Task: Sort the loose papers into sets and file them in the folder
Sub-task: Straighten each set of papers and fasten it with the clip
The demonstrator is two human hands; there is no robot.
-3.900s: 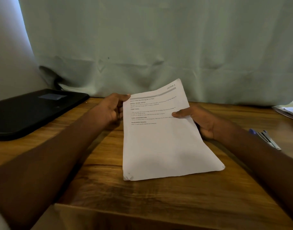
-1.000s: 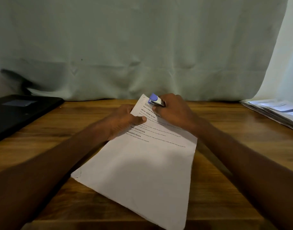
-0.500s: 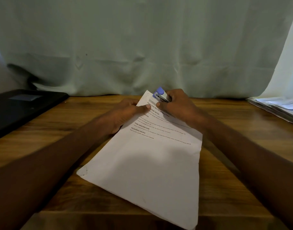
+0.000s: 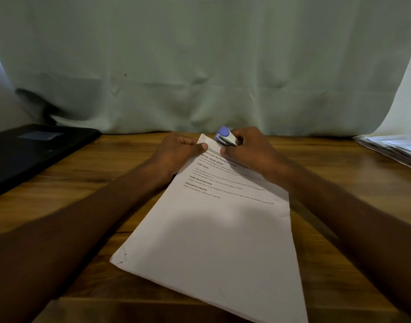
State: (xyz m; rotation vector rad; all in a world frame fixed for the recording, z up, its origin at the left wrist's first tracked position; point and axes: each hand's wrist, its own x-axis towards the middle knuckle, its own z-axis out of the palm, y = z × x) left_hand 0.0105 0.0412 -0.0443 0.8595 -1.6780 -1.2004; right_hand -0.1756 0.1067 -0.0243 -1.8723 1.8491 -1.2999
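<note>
Your right hand (image 4: pixel 251 151) grips a small purple stapler (image 4: pixel 225 137) at the far corner of the paper set (image 4: pixel 218 229); your left hand (image 4: pixel 176 152) pinches that corner. The papers lie angled on the tabletop (image 4: pixel 71 187), a black folder (image 4: pixel 25 150) far left.

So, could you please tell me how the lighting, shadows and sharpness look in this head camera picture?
Head view: dim, soft light, no glare; a broad shadow falls across the middle of the papers; the headings read clearly but the small print is soft; both forearms blur near the frame edges; the wide lens bows the curtain and the table edge.
</note>
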